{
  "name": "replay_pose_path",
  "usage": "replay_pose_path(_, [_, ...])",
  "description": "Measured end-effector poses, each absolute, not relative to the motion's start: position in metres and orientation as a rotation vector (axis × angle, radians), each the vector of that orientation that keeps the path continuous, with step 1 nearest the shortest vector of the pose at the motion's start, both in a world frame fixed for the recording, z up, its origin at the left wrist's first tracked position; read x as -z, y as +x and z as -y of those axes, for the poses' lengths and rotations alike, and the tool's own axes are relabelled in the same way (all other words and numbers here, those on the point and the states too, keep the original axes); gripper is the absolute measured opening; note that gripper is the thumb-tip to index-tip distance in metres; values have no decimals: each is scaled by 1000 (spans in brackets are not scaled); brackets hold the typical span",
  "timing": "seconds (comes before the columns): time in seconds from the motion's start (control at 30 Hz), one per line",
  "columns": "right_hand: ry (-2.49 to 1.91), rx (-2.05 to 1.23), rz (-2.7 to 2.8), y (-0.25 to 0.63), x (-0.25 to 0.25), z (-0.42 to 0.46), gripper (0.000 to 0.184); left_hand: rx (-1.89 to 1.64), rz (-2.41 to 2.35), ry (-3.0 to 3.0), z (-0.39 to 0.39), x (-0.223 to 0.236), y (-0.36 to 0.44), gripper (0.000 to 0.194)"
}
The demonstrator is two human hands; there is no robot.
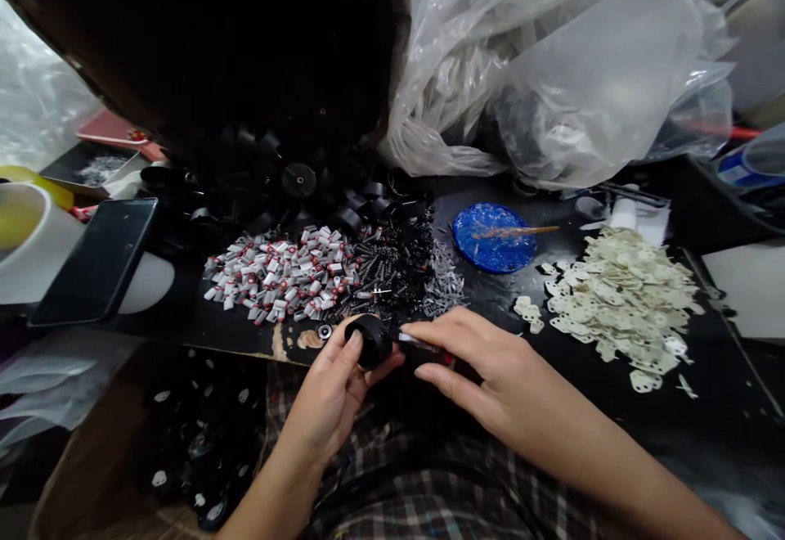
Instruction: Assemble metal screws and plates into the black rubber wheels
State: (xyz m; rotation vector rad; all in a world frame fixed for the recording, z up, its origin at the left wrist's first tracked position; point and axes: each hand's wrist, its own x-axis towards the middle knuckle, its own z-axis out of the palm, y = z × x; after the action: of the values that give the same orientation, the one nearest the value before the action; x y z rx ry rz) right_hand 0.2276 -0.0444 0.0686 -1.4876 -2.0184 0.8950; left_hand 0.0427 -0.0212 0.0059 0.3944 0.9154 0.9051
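Note:
My left hand (340,380) is closed around a black round plastic cup-shaped part (371,342), its hollow side turned up towards me. Just right of it, my right hand (475,360) has its index finger and thumb bent around a small piece with a glint of white and red, too blurred to name. Beyond my hands lies a heap of small grey cylinders with red ends (288,274). Beside that heap are black springs (380,270) and a pile of small grey pieces (445,282). A small metal ring (325,332) rests by the table edge.
Right of centre lies a blue round lid (494,237) with a thin stick on it. Flat cream plates (619,303) are heaped at the right. More black round parts (298,180) fill the back. A phone (98,258) leans at the left; plastic bags (552,74) stand behind.

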Motion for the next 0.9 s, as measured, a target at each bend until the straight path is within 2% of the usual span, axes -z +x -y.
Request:
replay_pose_path(0.1, [-1457, -915, 2058, 225, -73, 41, 36, -889, -881, 430, 21, -7, 43, 16])
replay_pose_path(0.33, [-1492, -776, 2198, 228, -76, 37, 28, -908, -918, 451, 21, -5, 42, 21])
replay_pose_path(0.47, [-1500, -824, 2173, 229, -77, 39, 27, -915, -940, 493, 21, -4, 43, 21])
replay_pose_path(0.63, [-1546, -1049, 2007, 229, -79, 39, 15, -861, -1026, 781, 20, -11, 36, 21])
replay_pose_path(0.8, [-1357, -1689, 1610, 237, -73, 40, 23, -1057, -1097, 1070, 26, -23, 34, 18])
replay_pose_path(0.83, [-1335, -1695, 1556, 237, -70, 43, 23, -1115, -1103, 1015, 28, -23, 36, 18])
replay_pose_path(0.9, [-1368, -1448, 1459, 231, -63, 51, 19, -1134, -1127, 875, 34, -20, 44, 18])
